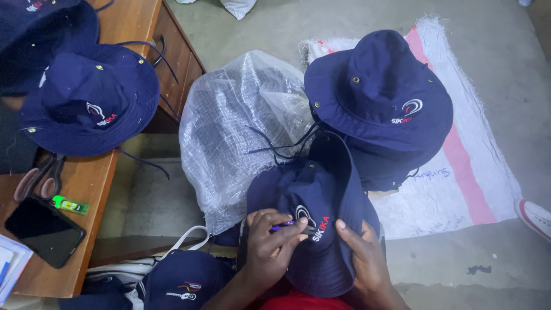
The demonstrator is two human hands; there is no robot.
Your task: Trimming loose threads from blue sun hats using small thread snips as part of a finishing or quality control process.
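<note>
**Both hands on a navy hat's front, a small purple tool at the embroidery**

A navy bucket hat (321,229) sits low in the centre of the frame, on the person's lap, its embroidered emblem facing up. The left hand (272,247) lies on the hat's left side, its fingers (287,229) pinched together on a small purple tool (281,227) whose tip meets the emblem. The right hand (364,258) lies flat on the hat's right side, fingers (350,232) close together and pressing the cloth down just beside the emblem; it grips nothing.

Directly above, in the upper right centre, stands a stack of navy hats (381,103) on a white woven sack with a pink stripe (459,166) spread on the concrete floor (505,69). Left of the stack, touching it, bulges a clear plastic bag (235,126).

Along the left edge runs a wooden worktop (86,183). Two more navy hats (86,100) lie on it in the upper left. Below them are scissors (40,178), a small green lighter (69,205) and a black phone (43,229), all near one another. At the bottom, left of centre, lies another navy piece (181,281) with a white strap (183,238) looping above it. A white shoe (536,217) shows at the right edge.
</note>
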